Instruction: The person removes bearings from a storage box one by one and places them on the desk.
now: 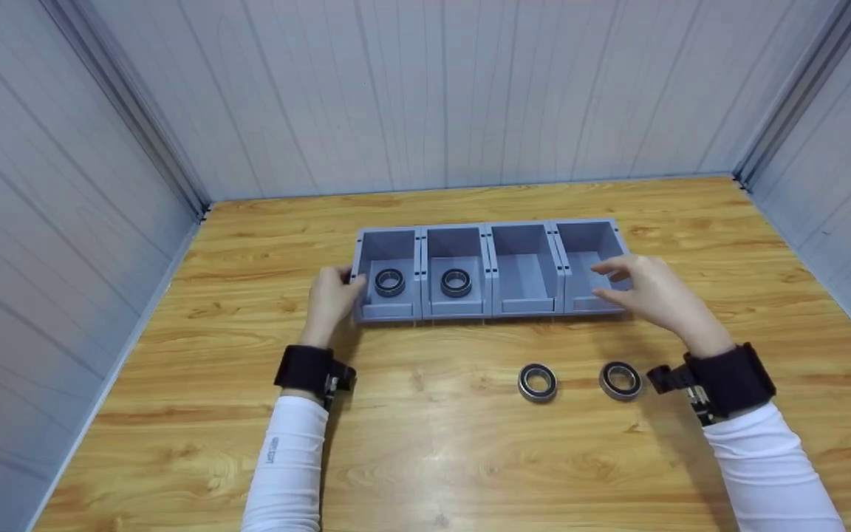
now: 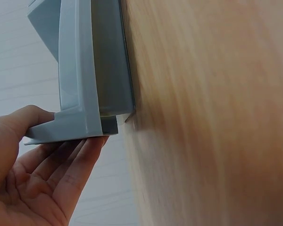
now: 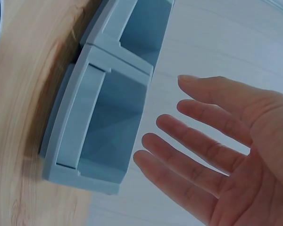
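Note:
A row of joined grey storage bins (image 1: pixel 525 304) stands on the wooden table. My left hand (image 1: pixel 331 299) grips the outer wall at the row's left end. In the left wrist view, its thumb lies on one side of the bin wall (image 2: pixel 68 129) and the fingers on the other. My right hand (image 1: pixel 654 292) is beside the rightmost bin, fingers spread and holding nothing; the right wrist view shows a gap between its fingertips (image 3: pixel 144 157) and the bin (image 3: pixel 96 54). One ball bearing (image 1: pixel 389 292) lies in the leftmost bin, another bearing (image 1: pixel 456 292) in the bin beside it.
Two more bearings lie on the table (image 1: pixel 425 443) in front of the bins: a left one (image 1: pixel 526 385) and a right one (image 1: pixel 608 384) near my right wrist. White panel walls (image 1: pixel 425 96) enclose the table at the back and both sides.

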Tool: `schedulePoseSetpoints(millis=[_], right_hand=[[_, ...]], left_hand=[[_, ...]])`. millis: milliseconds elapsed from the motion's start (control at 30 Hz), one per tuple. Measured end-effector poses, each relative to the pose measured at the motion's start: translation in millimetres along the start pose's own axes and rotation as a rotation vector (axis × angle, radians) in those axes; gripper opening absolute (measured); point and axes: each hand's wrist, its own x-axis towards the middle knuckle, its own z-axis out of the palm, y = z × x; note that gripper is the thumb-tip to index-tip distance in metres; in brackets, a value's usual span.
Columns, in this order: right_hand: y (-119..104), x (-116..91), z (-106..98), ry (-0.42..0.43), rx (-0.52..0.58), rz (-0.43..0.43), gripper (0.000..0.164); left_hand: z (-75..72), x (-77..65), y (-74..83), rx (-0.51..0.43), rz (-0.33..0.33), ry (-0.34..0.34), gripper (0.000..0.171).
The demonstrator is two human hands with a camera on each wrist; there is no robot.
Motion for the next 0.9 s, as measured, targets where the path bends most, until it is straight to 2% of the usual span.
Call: schedulePoseSetpoints(millis=[467,667,900], right_hand=[[17,3,-9,0.114,0.071,0.094,0.038],[25,4,-10,0.132,0.117,0.116,0.039],[35,6,-10,0.152,0.127,0.149,0.041]], left_hand=[[-0.1,-0.4,-0.7,0.016,0.016,0.023,0.032],[0.4,-0.8,-1.3,0.025,0.022,0.030,0.027],[0.3,-0.7,-1.4,0.004,0.031,0.035,0.030]])
